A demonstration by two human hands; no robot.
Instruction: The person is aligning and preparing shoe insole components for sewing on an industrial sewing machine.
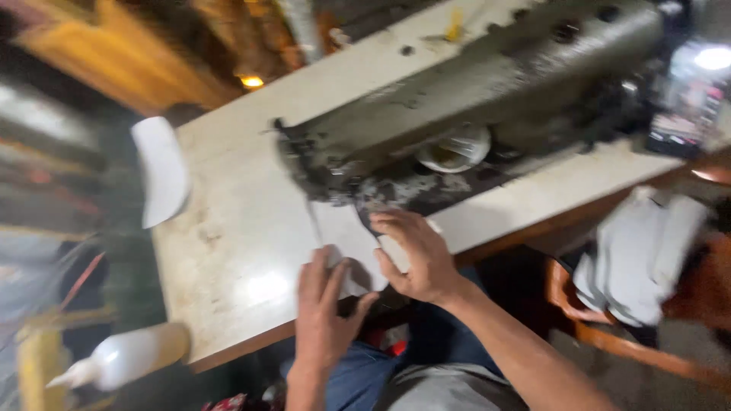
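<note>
Frame is motion-blurred, detail limited. Person sits at a sewing machine [472, 106] on a pale table [228, 251]. Both hands lie flat with fingers spread on a white workpiece [343, 236], pressing, not gripping. Left hand [324, 312] sits on its near edge by the table lip; right hand [415, 255] is on its right side, fingertips close to the needle area at the machine's head. The piece runs from between the hands up under the head, so it lies ahead of the left hand and left of the right. Risks, as judgement: right fingertips sit close enough to the needle that a slip or sudden feed could catch them; flat-palm hold only, so the piece could skew. A white bottle [122, 358] hangs at the table's near-left corner; grey cloth [640, 259] lies on a chair at right.
</note>
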